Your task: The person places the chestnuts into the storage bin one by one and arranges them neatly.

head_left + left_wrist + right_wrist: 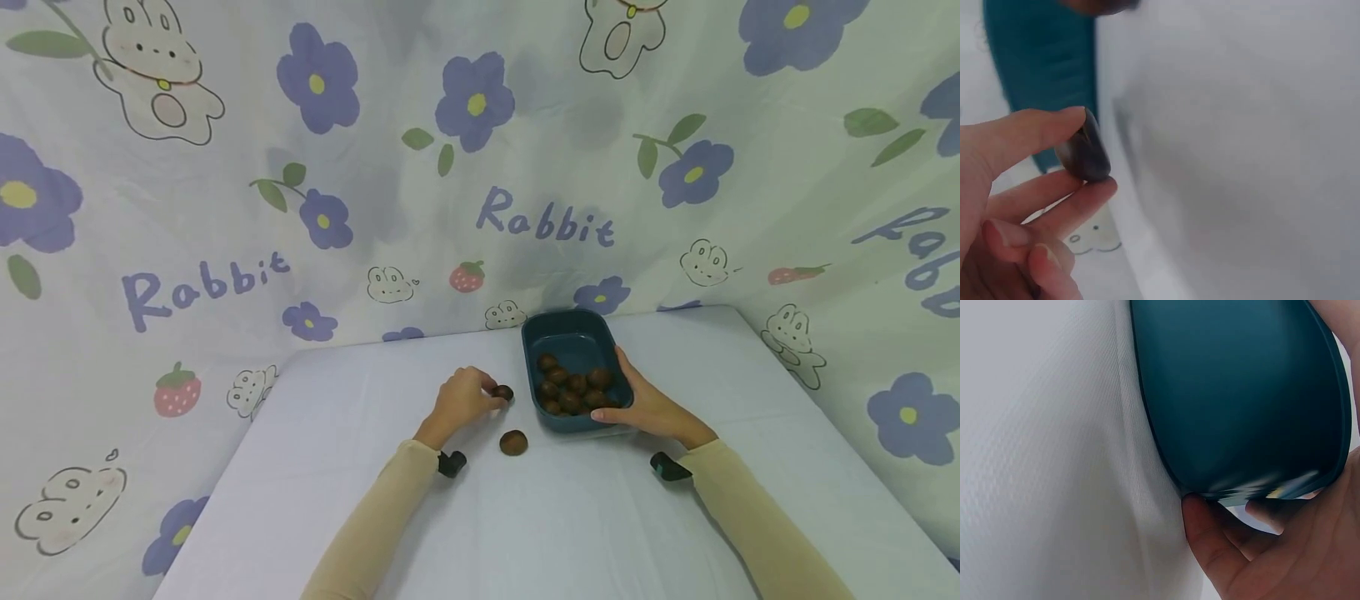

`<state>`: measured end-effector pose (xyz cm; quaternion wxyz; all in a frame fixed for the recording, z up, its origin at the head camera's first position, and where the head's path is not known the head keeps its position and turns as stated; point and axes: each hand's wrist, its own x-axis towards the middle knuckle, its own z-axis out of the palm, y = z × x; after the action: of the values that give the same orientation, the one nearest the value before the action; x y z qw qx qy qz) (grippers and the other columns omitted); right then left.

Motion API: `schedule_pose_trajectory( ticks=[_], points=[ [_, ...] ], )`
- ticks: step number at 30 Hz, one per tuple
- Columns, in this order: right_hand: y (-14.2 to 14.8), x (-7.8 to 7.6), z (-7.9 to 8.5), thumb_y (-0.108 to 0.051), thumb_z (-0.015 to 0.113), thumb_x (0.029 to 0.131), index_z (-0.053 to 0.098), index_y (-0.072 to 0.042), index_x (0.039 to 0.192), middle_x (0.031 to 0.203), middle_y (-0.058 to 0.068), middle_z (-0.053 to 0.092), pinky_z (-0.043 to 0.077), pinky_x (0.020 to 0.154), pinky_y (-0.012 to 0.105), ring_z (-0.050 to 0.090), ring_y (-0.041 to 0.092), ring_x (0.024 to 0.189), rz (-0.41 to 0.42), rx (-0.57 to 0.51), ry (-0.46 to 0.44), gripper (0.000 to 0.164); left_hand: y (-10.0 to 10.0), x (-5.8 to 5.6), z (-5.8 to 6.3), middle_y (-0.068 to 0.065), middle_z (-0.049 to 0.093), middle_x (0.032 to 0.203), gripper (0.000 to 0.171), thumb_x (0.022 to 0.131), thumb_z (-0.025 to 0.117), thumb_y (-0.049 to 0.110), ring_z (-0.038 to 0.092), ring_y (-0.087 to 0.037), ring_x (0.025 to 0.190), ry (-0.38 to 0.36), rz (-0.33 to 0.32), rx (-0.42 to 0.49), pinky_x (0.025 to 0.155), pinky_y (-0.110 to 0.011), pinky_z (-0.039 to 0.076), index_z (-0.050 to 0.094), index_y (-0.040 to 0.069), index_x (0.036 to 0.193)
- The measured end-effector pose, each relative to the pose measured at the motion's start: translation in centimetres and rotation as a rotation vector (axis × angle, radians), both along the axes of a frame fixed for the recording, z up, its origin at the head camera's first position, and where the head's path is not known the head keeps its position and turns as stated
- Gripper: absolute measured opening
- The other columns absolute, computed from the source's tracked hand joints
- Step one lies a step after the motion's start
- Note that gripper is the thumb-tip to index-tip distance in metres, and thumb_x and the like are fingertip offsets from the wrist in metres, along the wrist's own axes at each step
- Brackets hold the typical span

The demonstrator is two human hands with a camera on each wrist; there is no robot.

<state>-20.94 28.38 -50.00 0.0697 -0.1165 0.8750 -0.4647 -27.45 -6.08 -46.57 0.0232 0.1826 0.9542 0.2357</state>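
Between thumb and fingertips, my left hand (463,398) pinches a dark brown chestnut (1088,153), just left of the box in the head view. One more chestnut (513,442) lies on the table, nearer to me than that hand. A dark teal, rounded rectangular box (573,426) has several chestnuts heaped in its near half, while the far part of its floor is bare. My right hand (647,407) grips the box at its near right corner, thumb over the near rim. In the right wrist view, fingertips (1200,515) curl against the box's lower edge, close to the cloth.
A white cloth covers the table (337,467). Behind and beside it hangs a curtain (405,192) printed with rabbits, purple flowers and strawberries. The box stands near the table's back edge. Dark wrist camera mounts (452,464) sit at both cuffs.
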Motion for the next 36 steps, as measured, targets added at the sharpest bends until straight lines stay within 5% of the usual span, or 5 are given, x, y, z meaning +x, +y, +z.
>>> schedule_pose_trajectory(
  ticks=[14, 36],
  points=[
    [0.1, -0.1, -0.3, -0.052, 0.081, 0.085, -0.018, -0.023, 0.165, 0.175, 0.012, -0.011, 0.014, 0.119, 0.077, 0.000, 0.049, 0.160, -0.011, 0.008, -0.007, 0.130, -0.1, -0.6, 2.1, -0.004, 0.078, 0.114, 0.032, 0.087, 0.083, 0.033, 0.063, -0.030, 0.127, 0.034, 0.025, 0.143, 0.107, -0.054, 0.050, 0.080, 0.011, 0.110],
    [0.2, -0.2, -0.4, -0.051, 0.081, 0.086, -0.020, -0.026, 0.164, 0.175, 0.012, -0.014, 0.013, 0.119, 0.078, -0.002, 0.049, 0.160, -0.002, -0.002, -0.012, 0.130, 2.3, -2.3, 3.6, -0.003, 0.077, 0.117, 0.033, 0.086, 0.085, 0.035, 0.064, -0.026, 0.123, 0.061, 0.016, 0.275, 0.104, -0.049, 0.052, 0.080, 0.012, 0.110]
  ],
)
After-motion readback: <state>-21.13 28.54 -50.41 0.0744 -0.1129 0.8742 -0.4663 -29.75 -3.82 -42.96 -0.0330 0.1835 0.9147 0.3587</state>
